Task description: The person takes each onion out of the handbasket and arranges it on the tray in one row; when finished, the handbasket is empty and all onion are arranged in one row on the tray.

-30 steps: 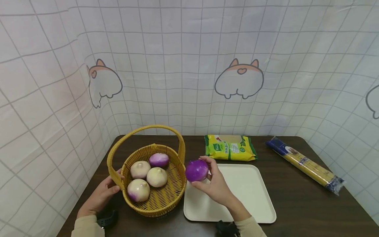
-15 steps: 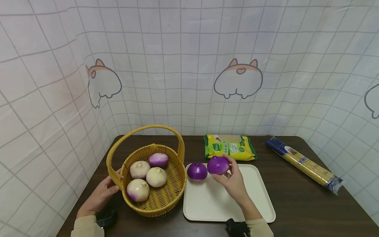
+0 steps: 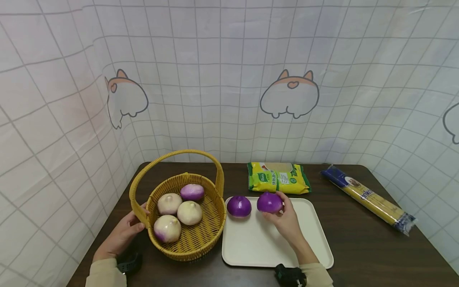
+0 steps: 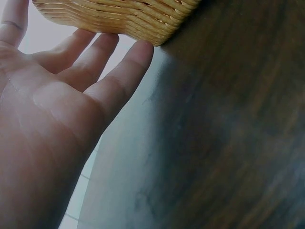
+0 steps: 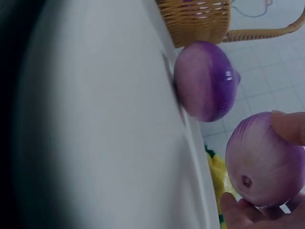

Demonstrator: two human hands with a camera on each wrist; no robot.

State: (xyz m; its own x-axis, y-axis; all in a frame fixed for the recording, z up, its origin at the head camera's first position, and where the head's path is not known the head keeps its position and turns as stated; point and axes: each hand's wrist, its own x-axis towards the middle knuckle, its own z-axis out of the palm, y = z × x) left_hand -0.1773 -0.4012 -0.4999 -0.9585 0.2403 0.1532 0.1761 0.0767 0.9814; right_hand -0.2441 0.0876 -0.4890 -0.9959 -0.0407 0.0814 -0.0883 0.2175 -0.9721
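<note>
My right hand (image 3: 287, 223) pinches a purple onion (image 3: 269, 202) between thumb and fingers, over the white tray (image 3: 251, 249). In the right wrist view the held onion (image 5: 262, 164) shows its root end, with a gap between it and the tray. Another purple onion (image 3: 239, 207) sits on the tray's far left corner. My left hand (image 3: 122, 235) rests against the yellow wicker basket (image 3: 209, 243) at its handle base; the left wrist view shows extended fingers (image 4: 121, 78) touching the wicker. Inside the basket lie a purple onion (image 3: 192, 192) and several pale onions (image 3: 190, 213).
A yellow-green food packet (image 3: 279, 178) lies behind the tray. To the right, a long blue and yellow pasta packet (image 3: 369, 199) lies slantwise on the dark table (image 3: 373, 255). A white grid-patterned curtain (image 3: 229, 99) surrounds the table's back and sides.
One onion, earlier hidden behind the held one or under the hand, now shows at the tray's far left. My right hand has carried its onion rightward and slightly lower. The left hand stays put.
</note>
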